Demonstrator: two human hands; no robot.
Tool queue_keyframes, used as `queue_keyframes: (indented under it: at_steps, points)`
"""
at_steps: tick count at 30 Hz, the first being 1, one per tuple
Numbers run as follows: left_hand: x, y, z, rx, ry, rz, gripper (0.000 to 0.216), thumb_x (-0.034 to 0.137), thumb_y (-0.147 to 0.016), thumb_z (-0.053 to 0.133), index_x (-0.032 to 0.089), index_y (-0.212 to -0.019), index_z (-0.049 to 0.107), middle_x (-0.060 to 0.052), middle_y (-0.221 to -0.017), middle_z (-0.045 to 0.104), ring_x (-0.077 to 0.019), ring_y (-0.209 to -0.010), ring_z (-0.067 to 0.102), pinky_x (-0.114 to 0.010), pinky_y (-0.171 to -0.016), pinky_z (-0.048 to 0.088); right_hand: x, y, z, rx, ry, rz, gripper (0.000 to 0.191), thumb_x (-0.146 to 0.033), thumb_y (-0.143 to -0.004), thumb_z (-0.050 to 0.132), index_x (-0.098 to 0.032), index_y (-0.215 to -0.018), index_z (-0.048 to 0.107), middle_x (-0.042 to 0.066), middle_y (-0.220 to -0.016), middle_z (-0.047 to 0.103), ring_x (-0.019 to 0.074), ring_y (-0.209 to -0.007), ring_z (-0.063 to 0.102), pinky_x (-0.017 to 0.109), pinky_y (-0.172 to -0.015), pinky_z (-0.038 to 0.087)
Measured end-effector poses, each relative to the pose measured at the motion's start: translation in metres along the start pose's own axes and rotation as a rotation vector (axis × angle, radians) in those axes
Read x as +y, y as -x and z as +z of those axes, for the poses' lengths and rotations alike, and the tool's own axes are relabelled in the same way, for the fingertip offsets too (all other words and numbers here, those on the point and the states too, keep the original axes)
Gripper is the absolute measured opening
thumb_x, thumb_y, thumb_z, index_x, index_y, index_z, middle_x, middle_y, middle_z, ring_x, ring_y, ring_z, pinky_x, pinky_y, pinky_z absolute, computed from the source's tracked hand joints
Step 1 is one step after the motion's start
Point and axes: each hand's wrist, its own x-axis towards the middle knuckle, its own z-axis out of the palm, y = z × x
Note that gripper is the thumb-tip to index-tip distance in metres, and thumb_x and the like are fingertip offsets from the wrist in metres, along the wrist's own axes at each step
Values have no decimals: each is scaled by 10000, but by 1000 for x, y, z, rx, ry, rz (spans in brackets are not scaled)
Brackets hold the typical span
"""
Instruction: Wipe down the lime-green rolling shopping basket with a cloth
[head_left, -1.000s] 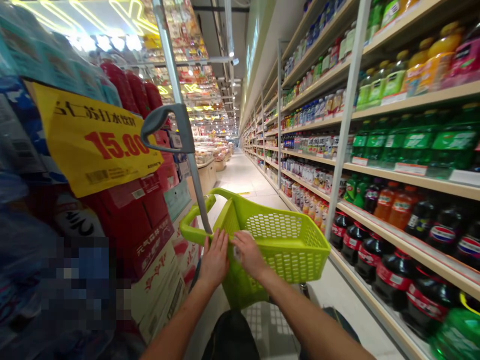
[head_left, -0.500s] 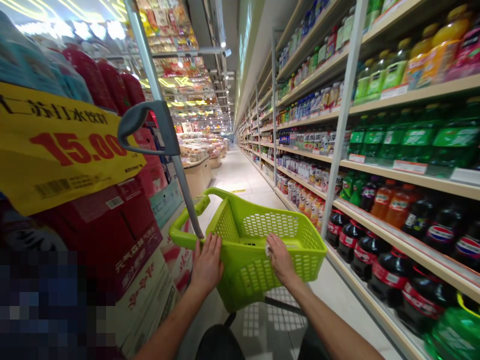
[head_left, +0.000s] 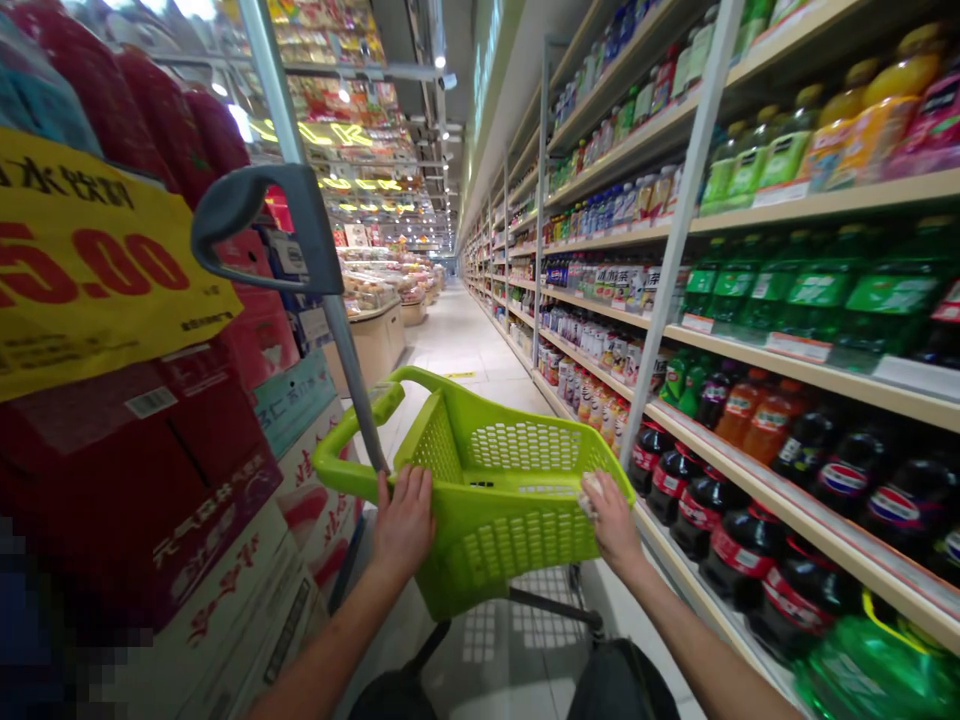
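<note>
the lime-green perforated plastic basket [head_left: 510, 545] rides a dark frame [head_left: 551, 603] mid-aisle. left hand [head_left: 403, 520] curls over its near-left rim, right hand [head_left: 611, 520] clasps the near-right corner, a spread grip that likely steadies it between red cartons [head_left: 172, 470] and soda-bottle shelves [head_left: 787, 500].

Bright store lighting from ceiling fixtures [head_left: 439, 60]. Glare on floor [head_left: 465, 345] and yellow neon [head_left: 315, 135]. Wide-angle bending at edges; near left stack [head_left: 150, 450] soft, bottom-left pixelated.
</note>
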Motion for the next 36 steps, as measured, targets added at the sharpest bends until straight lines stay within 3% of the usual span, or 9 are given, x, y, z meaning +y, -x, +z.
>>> queue_keyframes:
  at_steps: [3,7,14,20,23,27,29,33,36]
  points:
    - [12,-2,6,-15,23,27,483,173,-735,396,95,-1204,481,-137,-1243,512,-268,-1233,352,-501,-1073,49,-14,-1,10,45,-6,28,511,17,-682,347,-177,-1080,601,110,-1309,439,239,-1269,300,487,-986,335]
    - [21,-4,10,-6,39,49,499,180,-735,389,101,-1222,471,-131,-1256,509,-264,-1237,355,-488,-1079,59,-31,-8,24,-46,-97,-177,478,-24,-743,365,-218,-1129,568,88,-1281,479,217,-1263,314,479,-976,347]
    - [22,-8,16,10,64,36,490,186,-731,395,99,-1204,491,-127,-1255,512,-263,-1238,351,-499,-1078,45,54,-14,-5,62,82,164,484,-7,-645,357,-189,-988,646,109,-1165,552,252,-1169,432,470,-946,379]
    - [24,-17,18,-18,64,35,503,186,-720,409,75,-1205,482,-141,-1263,500,-271,-1239,346,-507,-1076,45,-38,-21,40,-24,-114,-147,543,9,-699,348,-224,-1143,558,68,-1265,489,198,-1241,345,431,-974,368]
    - [23,-20,20,-22,70,49,510,186,-723,402,72,-1215,470,-137,-1267,496,-264,-1242,342,-501,-1079,48,-28,-22,37,-33,-133,-166,534,12,-703,355,-236,-1123,571,68,-1257,499,206,-1245,343,458,-971,361]
    - [26,-21,24,-22,65,41,507,189,-729,394,80,-1218,471,-135,-1263,499,-264,-1245,339,-492,-1081,42,17,-26,25,38,-35,76,552,41,-638,340,-192,-1049,626,108,-1240,504,249,-1216,382,489,-971,348]
    - [31,-22,26,-29,57,32,514,192,-728,398,79,-1225,463,-140,-1271,491,-270,-1251,328,-497,-1080,38,3,-31,34,43,-66,108,566,42,-628,339,-183,-1065,619,114,-1253,491,251,-1210,389,487,-969,353]
    - [37,-26,27,-59,34,59,543,192,-733,397,83,-1264,418,-131,-1301,463,-275,-1265,301,-509,-1074,56,-66,-40,59,-66,-219,-116,575,27,-679,352,-221,-1155,556,80,-1301,454,205,-1244,345,438,-994,342]
    - [35,-28,27,-89,28,118,546,178,-747,372,112,-1288,391,-96,-1328,441,-250,-1278,286,-494,-1074,88,-59,-42,53,-110,-201,-167,578,23,-689,359,-245,-1166,546,64,-1293,466,192,-1244,344,425,-1000,335]
